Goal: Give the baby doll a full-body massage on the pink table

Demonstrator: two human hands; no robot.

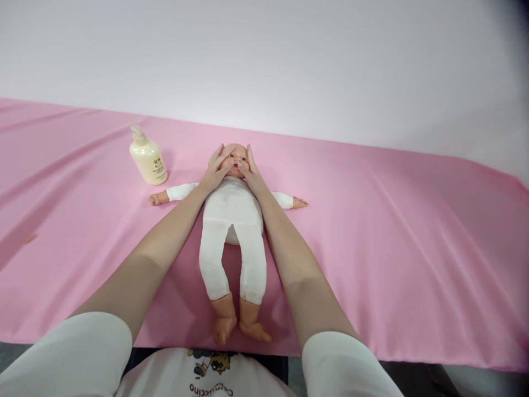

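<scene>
A baby doll (pixel 233 204) with a white cloth body lies on its back, head away from me, arms spread and feet toward me. My left hand (pixel 216 168) rests on the left side of its face, fingers stretched toward the top of the head, thumb by the mouth. On the other side of the face, my right hand (pixel 252 172) lies with its fingers extended up along the head and its thumb near the mouth. Both palms frame the doll's cheeks, which they partly hide. Its eyes and mouth show between my hands.
A cream-coloured pump bottle (pixel 149 160) stands to the left of the doll, just beyond its outstretched arm. Pink cloth (pixel 372 248) with soft folds covers the table. A pale wall (pixel 264 66) rises behind the table's far edge.
</scene>
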